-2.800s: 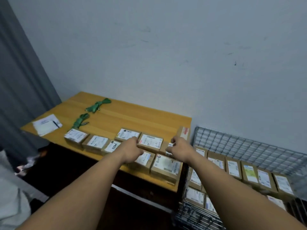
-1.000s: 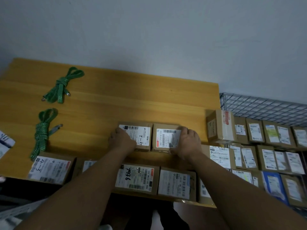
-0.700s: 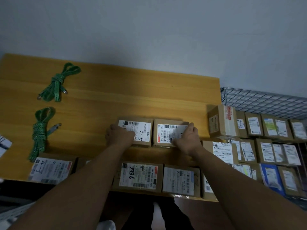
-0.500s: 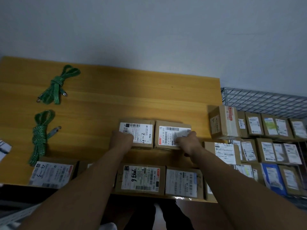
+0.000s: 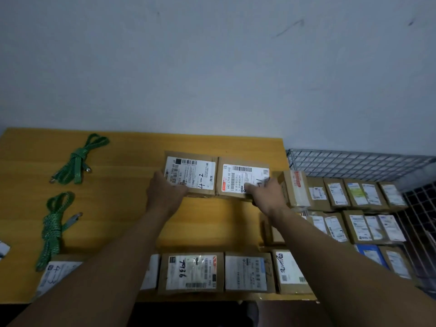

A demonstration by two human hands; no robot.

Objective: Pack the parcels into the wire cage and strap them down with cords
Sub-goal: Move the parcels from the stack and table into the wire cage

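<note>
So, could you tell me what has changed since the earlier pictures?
The two side-by-side brown cardboard parcels, gripped between the left hand and right hand, have moved away from the near-row parcels toward the grey wall, apparently lifted. Those, the green cords and the wire cage stayed put.

Showing dim, flat indoor light; bowing surface (image 5: 113, 223) edges toward frame corners; smearing parcels (image 5: 398, 263) at lower right with slight motion blur.

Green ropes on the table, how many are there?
2. The first cord lies bundled far left on the table; the second cord lies nearer the person. Others could lie outside the view.
</note>
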